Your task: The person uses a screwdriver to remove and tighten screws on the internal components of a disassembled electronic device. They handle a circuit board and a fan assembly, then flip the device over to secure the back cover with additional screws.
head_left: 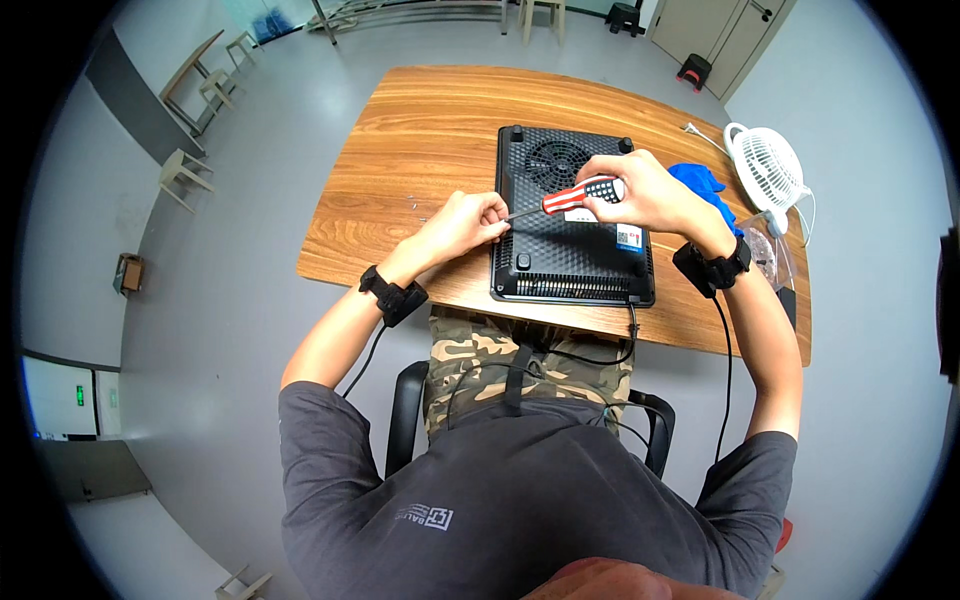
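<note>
A black induction cooker [575, 245] lies bottom side up, its round fan grille and rubber feet showing. Over it, my right hand [640, 190] is closed round the handle of a screwdriver [568, 199] with red and white stripes and a dark, white-dotted end. The shaft points left to my left hand [470, 220], whose fingertips pinch together at the tip, by the cooker's left edge. Whatever sits between those fingers is too small to make out. Several tiny pieces, perhaps screws [418, 207], lie on the wood left of my left hand.
The wooden table [400, 120] holds a blue cloth [698, 186], a white fan [768, 165] with its cord, and a clear plastic bag [768, 255] at the right. A black cord [632, 325] runs off the cooker's near edge. Straps with cables sit on both wrists.
</note>
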`<state>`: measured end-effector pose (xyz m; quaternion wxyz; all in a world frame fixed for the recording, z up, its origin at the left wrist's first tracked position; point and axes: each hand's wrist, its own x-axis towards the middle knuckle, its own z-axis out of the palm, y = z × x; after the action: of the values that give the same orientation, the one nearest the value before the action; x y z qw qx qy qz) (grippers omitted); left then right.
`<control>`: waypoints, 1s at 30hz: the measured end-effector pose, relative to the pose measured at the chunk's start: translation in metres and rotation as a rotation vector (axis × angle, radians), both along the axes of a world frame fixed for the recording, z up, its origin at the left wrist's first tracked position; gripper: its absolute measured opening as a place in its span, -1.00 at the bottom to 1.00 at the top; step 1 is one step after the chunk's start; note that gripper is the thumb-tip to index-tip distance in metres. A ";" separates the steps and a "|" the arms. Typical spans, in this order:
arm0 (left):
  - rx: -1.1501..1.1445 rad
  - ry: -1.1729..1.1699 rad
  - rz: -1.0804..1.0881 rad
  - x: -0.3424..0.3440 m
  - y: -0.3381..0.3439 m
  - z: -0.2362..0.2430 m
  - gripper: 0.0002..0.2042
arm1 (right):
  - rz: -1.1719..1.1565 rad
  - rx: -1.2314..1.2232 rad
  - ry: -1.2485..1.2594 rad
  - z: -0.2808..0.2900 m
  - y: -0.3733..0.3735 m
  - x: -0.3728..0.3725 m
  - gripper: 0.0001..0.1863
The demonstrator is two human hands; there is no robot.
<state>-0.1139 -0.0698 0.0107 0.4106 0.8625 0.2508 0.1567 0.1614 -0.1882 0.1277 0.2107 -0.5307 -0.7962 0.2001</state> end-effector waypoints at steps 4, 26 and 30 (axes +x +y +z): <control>-0.004 0.003 -0.016 0.002 0.001 -0.003 -0.84 | 0.004 0.002 0.016 -0.001 -0.001 0.000 -0.70; 0.201 0.036 -0.029 0.002 -0.004 -0.002 -0.83 | -0.083 -0.023 0.009 0.002 -0.001 -0.007 -0.66; 0.154 0.023 -0.064 -0.002 -0.009 0.002 -0.83 | -0.087 0.004 0.037 0.012 -0.002 -0.017 -0.56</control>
<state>-0.1162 -0.0784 0.0123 0.3451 0.9008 0.2149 0.1524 0.1439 -0.1903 0.1393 0.2349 -0.5605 -0.7689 0.1987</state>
